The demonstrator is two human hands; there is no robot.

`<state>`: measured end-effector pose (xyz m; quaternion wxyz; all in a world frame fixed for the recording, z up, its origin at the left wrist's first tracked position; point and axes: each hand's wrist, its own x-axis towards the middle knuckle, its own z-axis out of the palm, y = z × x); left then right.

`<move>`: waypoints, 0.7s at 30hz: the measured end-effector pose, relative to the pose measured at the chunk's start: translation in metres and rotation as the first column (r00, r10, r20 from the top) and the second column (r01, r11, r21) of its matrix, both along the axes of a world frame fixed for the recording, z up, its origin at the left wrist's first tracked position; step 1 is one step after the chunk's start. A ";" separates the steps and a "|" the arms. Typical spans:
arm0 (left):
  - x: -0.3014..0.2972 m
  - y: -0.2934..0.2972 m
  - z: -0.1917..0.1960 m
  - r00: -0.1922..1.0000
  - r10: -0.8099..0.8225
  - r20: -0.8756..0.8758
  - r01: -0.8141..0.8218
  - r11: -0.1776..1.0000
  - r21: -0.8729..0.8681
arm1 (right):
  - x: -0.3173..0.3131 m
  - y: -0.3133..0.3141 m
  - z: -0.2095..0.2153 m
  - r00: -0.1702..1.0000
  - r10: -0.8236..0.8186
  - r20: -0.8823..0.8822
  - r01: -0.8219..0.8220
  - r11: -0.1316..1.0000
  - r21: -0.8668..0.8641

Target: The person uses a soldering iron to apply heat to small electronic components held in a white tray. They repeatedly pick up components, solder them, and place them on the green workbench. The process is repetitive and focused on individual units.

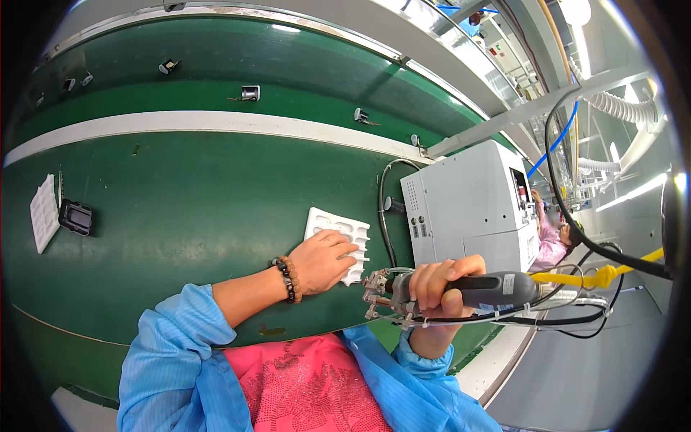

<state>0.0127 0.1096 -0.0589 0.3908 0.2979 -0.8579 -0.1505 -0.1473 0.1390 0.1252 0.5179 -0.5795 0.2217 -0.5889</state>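
A white moulded tray (335,219) with shaped hollows lies on the green bench in front of me. My left hand (320,263) rests over its lower left part, the fingers curled down onto it. Whatever lies under that palm is hidden. In my right hand (443,284) is a dark grey powered screwdriver (497,289), held sideways with the fingers wrapped round its body. Its metal nose (378,294) carries clamps and thin tubes and points at the tray's right edge. Whether the tip touches the tray I cannot tell.
Right of the tray stands a grey box-shaped machine (461,205) with a black cable. A yellow coiled hose (604,276) and black cables trail from the screwdriver. At far left are another white tray (44,216) and a black part (75,217). Small parts dot the green belt (302,115) beyond.
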 end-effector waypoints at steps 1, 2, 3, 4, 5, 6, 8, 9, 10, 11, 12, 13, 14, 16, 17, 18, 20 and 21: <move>0.000 0.000 0.001 1.000 -0.006 -0.009 0.006 1.000 0.006 | -0.002 -0.001 0.001 1.000 0.004 -0.007 -0.004 1.000 0.005; 0.000 -0.001 0.002 1.000 -0.012 -0.018 0.013 1.000 0.012 | -0.002 -0.003 0.003 1.000 0.017 -0.021 -0.017 1.000 0.009; 0.000 0.000 0.003 1.000 -0.011 -0.018 0.011 1.000 0.013 | -0.002 -0.004 0.004 0.999 0.029 -0.032 -0.028 1.000 0.013; 0.000 0.000 0.003 1.000 -0.011 -0.018 0.011 1.000 0.014 | -0.003 -0.005 0.004 0.998 0.040 -0.044 -0.040 0.999 0.016; 0.000 0.000 0.004 1.000 -0.010 -0.019 0.011 1.000 0.016 | -0.004 -0.006 0.005 0.998 0.045 -0.045 -0.044 0.999 0.018; 0.001 0.000 0.005 1.000 -0.010 -0.013 0.010 1.000 0.015 | -0.005 -0.008 0.004 0.998 0.052 -0.043 -0.051 0.998 0.022; 0.002 0.000 0.005 1.000 -0.009 -0.002 0.009 1.000 0.015 | -0.007 -0.010 0.002 0.997 0.061 -0.044 -0.060 0.998 0.020; 0.002 0.000 0.005 1.000 -0.007 -0.003 0.007 1.000 0.017 | -0.009 -0.012 0.002 0.997 0.063 -0.046 -0.062 0.998 0.012; 0.002 -0.001 0.005 1.000 -0.006 -0.003 0.006 1.000 0.019 | -0.010 -0.014 0.002 0.997 0.065 -0.048 -0.065 0.998 0.004; 0.002 0.000 0.005 1.000 -0.004 -0.003 0.004 1.000 0.020 | -0.012 -0.014 0.003 0.996 0.069 -0.053 -0.069 0.998 0.007; 0.003 0.000 0.009 1.000 -0.005 -0.027 0.005 1.000 0.017 | -0.014 -0.014 0.004 0.996 0.071 -0.058 -0.071 0.997 0.004; 0.004 0.001 0.013 0.999 -0.004 -0.052 0.005 1.000 0.014 | -0.016 -0.014 0.006 0.995 0.074 -0.062 -0.074 0.997 0.000; 0.006 0.002 0.017 0.997 -0.003 -0.076 0.004 1.000 0.011 | -0.016 -0.014 0.007 0.995 0.073 -0.065 -0.073 0.997 0.006; 0.012 0.007 0.022 0.995 0.008 -0.097 -0.005 0.999 0.032 | -0.018 -0.015 0.006 0.996 0.067 -0.064 -0.066 0.998 0.010; 0.017 0.011 0.025 0.994 0.017 -0.108 -0.013 0.999 0.043 | -0.018 -0.018 0.004 0.995 0.076 -0.068 -0.076 0.997 0.002; 0.021 0.018 0.030 0.993 0.023 -0.116 -0.017 0.998 0.055 | -0.019 -0.018 0.006 0.994 0.076 -0.081 -0.076 0.997 -0.005; 0.040 0.031 0.039 0.992 0.064 -0.111 -0.054 0.995 0.087 | -0.019 -0.024 0.003 0.992 0.086 -0.092 -0.088 0.996 -0.020; 0.050 0.037 0.045 0.988 0.082 -0.129 -0.072 0.994 0.082 | -0.018 -0.024 0.004 0.992 0.080 -0.101 -0.083 0.996 -0.026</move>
